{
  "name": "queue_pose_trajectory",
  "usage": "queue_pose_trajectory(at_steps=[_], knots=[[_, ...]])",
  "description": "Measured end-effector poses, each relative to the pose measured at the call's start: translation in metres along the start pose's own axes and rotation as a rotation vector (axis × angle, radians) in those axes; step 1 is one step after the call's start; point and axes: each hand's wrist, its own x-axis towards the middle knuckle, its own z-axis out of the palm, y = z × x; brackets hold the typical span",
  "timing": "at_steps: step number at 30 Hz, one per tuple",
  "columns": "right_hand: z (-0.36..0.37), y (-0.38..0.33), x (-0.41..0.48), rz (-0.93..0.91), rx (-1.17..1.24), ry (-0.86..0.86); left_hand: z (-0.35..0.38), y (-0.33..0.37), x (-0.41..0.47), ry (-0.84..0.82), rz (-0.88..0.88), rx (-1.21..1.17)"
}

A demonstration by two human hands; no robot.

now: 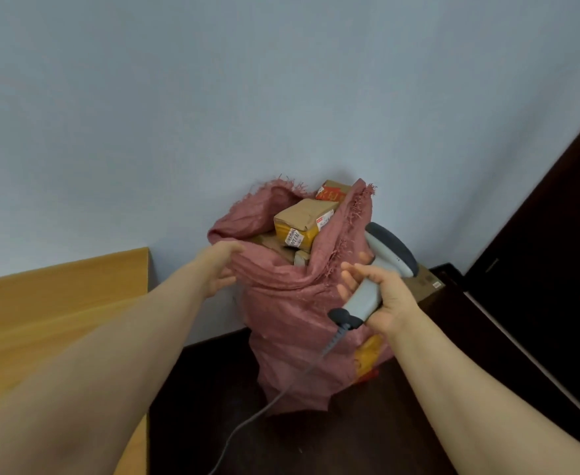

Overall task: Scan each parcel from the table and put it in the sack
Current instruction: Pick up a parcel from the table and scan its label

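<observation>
Gripping the pink woven sack [292,303] at its 9 o'clock rim, L hand [220,265] pinches fabric; R hand [384,299], 3 o'clock, wraps grey handheld scanner [384,252]; brown cardboard parcels [302,217] inside, 12 o'clock of fingers.

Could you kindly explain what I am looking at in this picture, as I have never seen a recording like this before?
There is no machine here. A person wears a camera on the head, so the single picture looks forward and down along both bare forearms. The left hand is at the rim of a pinkish-red woven sack that stands on the dark floor; whether it grips the cloth is unclear. The right hand holds a grey handheld barcode scanner by its handle. Brown cardboard parcels with labels fill the sack up to its mouth. A light wooden table lies at the left, and another cardboard box sits behind the right hand.
</observation>
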Motion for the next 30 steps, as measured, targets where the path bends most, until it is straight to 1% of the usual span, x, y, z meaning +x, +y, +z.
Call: queue_pose_trajectory(at_steps=[3,6,8,10,12,14,16,19,22,25,27,30], knots=[[0.003,0.025,-0.026,-0.018,-0.02,0.017,-0.021,-0.015,-0.02,-0.037,0.021,0.051],[0.015,0.065,-0.058,-0.009,-0.055,0.031,-0.054,-0.037,-0.043,-0.092,0.037,0.121],[0.026,0.099,-0.081,0.037,-0.105,0.065,-0.085,-0.055,-0.061,-0.12,0.026,0.17],[0.039,0.137,-0.105,0.107,-0.213,0.11,-0.119,-0.074,-0.082,-0.151,0.007,0.201],[0.055,0.178,-0.127,0.166,-0.329,0.156,-0.155,-0.093,-0.104,-0.178,-0.014,0.208],[0.073,0.22,-0.148,0.23,-0.388,0.181,-0.189,-0.114,-0.126,-0.196,-0.046,0.209],[0.091,0.259,-0.166,0.294,-0.376,0.149,-0.22,-0.135,-0.146,-0.229,-0.084,0.238],[0.121,0.307,-0.182,0.356,-0.375,0.042,-0.262,-0.163,-0.174,-0.242,-0.129,0.262],[0.152,0.346,-0.186,0.363,-0.416,-0.076,-0.305,-0.186,-0.197,-0.162,-0.145,0.23],[0.178,0.384,-0.186,0.363,-0.455,-0.15,-0.352,-0.202,-0.218,0.002,-0.148,0.227],[0.191,0.408,-0.183,0.346,-0.472,-0.166,-0.382,-0.212,-0.226,0.123,-0.141,0.243],[0.207,0.443,-0.178,0.348,-0.536,-0.13,-0.426,-0.226,-0.231,0.277,-0.122,0.289]])
